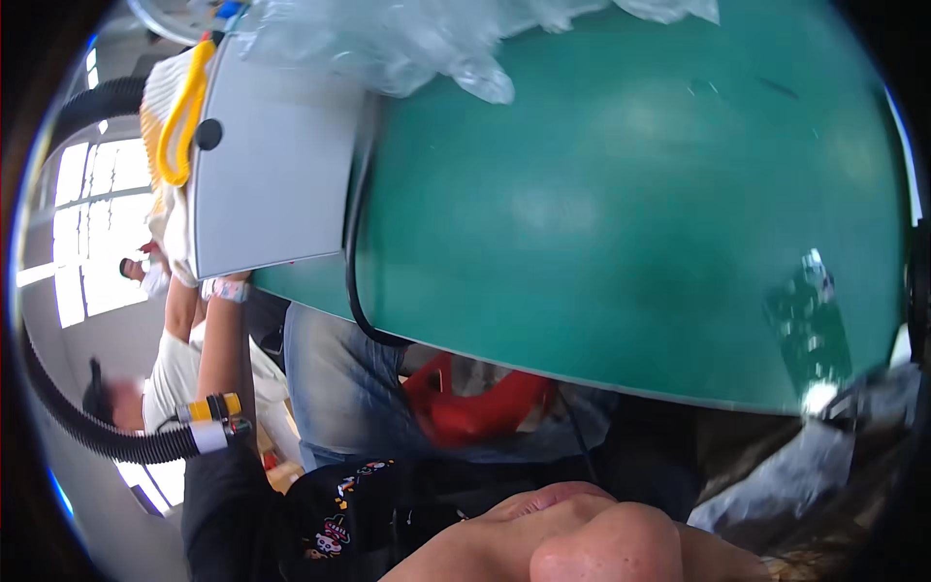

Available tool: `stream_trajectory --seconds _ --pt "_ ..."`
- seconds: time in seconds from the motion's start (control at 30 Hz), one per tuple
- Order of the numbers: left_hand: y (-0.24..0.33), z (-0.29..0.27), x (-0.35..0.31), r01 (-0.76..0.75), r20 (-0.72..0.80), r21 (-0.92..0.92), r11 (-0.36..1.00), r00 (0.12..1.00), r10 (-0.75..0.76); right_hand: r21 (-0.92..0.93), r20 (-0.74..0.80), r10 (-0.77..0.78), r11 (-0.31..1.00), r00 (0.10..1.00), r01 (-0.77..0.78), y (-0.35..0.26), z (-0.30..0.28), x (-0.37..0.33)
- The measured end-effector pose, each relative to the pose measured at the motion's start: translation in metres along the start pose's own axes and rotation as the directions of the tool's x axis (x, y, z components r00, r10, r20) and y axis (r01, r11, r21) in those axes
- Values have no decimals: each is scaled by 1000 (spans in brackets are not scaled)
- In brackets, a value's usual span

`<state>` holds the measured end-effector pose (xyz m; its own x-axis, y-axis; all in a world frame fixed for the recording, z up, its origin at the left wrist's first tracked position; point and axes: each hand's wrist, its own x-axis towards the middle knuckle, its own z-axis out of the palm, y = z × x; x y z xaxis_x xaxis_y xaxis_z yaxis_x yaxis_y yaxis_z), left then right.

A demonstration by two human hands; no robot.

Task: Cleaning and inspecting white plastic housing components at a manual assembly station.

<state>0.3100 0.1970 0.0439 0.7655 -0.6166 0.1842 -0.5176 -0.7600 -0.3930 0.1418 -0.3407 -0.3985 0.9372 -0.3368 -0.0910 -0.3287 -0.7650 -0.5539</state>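
Note:
My left forearm reaches up at the left side. A patterned band [228, 290] circles the wrist. Only a little of my left hand [239, 276] shows at the lower edge of a grey box [276, 165]; the box hides its fingers, so I cannot tell whether it holds anything. White knitted gloves [167, 92] with a yellow cuff hang over the box's left side. A round black knob [208, 134] sits on the box near them. My right hand is not in view.
The box stands on a green table [582, 213], with a black cable [355, 262] beside it. Clear plastic bags [417, 44] lie at the far edge. A ribbed black hose [107, 436] curves at left, near a person in white [175, 378]. Something red [475, 407] shows below the table edge.

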Motion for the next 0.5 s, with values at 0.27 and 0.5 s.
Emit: stream_trajectory --seconds 0.27,0.5 --pt "11 -26 -8 36 -106 29 999 994 -32 73 -81 -277 956 957 283 -29 32 26" --pt "30 -26 12 -56 -88 -157 986 995 43 28 -23 -315 948 949 316 10 56 -51"
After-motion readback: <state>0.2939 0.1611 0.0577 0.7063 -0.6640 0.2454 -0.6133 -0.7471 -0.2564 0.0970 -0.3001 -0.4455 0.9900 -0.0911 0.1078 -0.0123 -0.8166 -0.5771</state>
